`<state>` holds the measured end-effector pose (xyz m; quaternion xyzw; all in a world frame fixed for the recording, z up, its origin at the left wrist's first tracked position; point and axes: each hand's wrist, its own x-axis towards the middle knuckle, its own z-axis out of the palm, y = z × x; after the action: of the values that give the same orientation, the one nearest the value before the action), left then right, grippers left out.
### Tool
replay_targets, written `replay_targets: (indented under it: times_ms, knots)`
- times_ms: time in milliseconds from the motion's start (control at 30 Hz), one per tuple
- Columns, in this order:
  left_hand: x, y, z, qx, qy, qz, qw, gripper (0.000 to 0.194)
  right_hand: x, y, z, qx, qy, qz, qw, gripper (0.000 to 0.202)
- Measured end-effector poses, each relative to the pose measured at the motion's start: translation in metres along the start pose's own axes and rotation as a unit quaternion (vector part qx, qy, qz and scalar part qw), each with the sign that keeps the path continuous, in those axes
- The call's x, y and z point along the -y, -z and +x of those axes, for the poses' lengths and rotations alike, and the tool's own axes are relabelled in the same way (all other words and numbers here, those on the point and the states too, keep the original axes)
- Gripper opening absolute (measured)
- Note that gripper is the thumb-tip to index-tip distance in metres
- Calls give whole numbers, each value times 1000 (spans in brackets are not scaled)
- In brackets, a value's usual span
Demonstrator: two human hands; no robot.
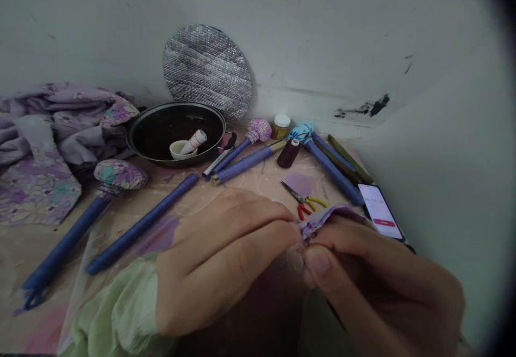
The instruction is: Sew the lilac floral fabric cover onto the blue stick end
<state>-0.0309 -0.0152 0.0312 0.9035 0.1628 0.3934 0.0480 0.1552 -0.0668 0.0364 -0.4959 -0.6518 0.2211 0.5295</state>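
Both hands meet at the front of the table over a small piece of purple fabric [322, 220]. My left hand [229, 255], in a pale green sleeve, pinches the fabric's left edge between thumb and fingers. From the right, my right hand [374, 276] grips the same piece with thumb and index finger, and part of the cloth lies over its fingers. Whether a needle or thread is between the fingertips cannot be made out. Just behind the fabric lie small pliers [304, 201] with red and yellow handles.
A black pan [139, 144] holding a small cup stands at the back. Blue-wrapped sticks [145, 222], some with cloth-covered heads, lie around it. A dark thread spool [288, 154], a lidded jar [281, 126] and a phone [381, 212] are to the right. Floral cloth [36, 185] is heaped left.
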Motion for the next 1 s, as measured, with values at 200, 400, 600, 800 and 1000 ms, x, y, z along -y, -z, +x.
replay_targets:
  times_ms: [200, 400, 600, 800, 1000]
  knots:
    - [-4, -4, -3, 2, 14, 7, 1000, 19, 0, -3, -4, -24, -26, 18, 999, 15]
    - [-26, -18, 11, -178, 82, 23, 980, 3, -1, -2, -3, -15, -9, 27, 999, 16]
    - [-20, -15, 8, -143, 78, 14, 987, 4, -3, 3, 0, 13, 19, -6, 1000, 12]
    - [-7, -25, 0, -161, 109, -31, 980, 15, -7, -2, 6, 42, 12, 14, 999, 12]
    - [-8, -28, 1, -213, 173, 23, 961, 12, -12, -9, 10, 60, 5, 28, 998, 13]
